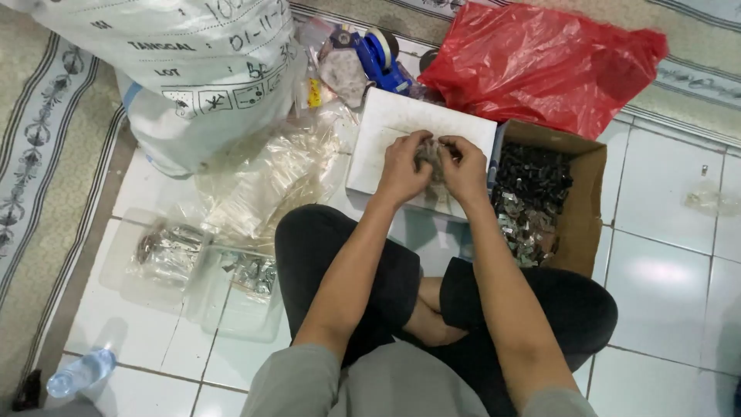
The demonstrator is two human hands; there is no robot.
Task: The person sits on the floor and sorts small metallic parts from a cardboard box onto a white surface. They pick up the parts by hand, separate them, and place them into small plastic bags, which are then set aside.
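Both my hands meet over a white flat box (386, 127) on the tiled floor. My left hand (403, 168) and my right hand (463, 168) pinch a small clear plastic bag of dark little parts (434, 154) between them. Right of my hands, an open cardboard box (583, 201) holds a heap of small dark and silvery pieces (529, 197). My crossed legs in black trousers lie below.
A big white sack (193, 69) stands at the back left, a red plastic bag (540, 62) at the back right, a blue tape dispenser (378, 54) between them. Clear plastic bags (262, 177) and clear trays (170, 255) lie on the left; a water bottle (81, 372) lies at the lower left.
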